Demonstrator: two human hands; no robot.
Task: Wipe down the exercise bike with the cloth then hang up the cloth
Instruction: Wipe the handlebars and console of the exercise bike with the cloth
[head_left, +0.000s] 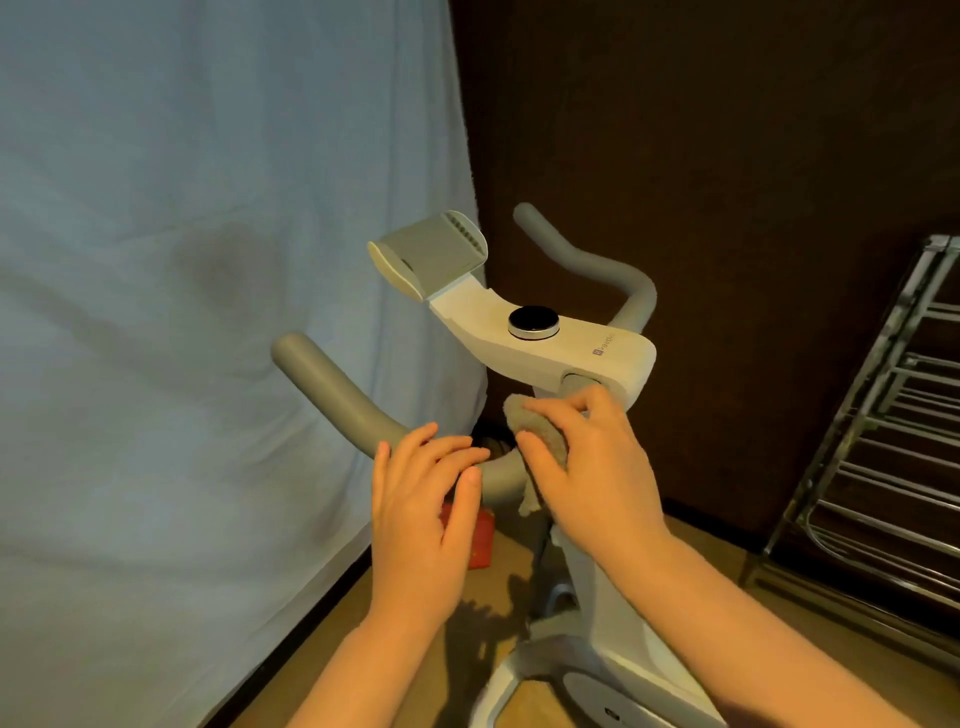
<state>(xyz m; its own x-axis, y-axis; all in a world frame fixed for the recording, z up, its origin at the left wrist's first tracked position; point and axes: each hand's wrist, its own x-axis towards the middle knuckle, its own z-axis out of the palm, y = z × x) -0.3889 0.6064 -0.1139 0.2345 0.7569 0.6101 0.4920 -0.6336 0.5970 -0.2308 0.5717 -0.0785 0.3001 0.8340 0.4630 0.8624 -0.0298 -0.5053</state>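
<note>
Bike (545, 338) stands between a pale sheet (208, 312) and a metal rack (883, 441). The right hand (587, 467) clamps the cloth (540, 441) (grey, bunched) round the left handlebar (337, 395); the left hand (421, 499) rests on the bar, fingers relaxed and slightly apart.

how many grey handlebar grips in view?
2. The left grip sweeps out toward the sheet, with the left hand resting on its inner end. The right grip curves up behind the console. Nothing suggests more.

cloth (540, 441) mostly under right hand (587, 467) | rack (883, 441) cut off (right edge) | logo (602, 349) unreadable
</note>
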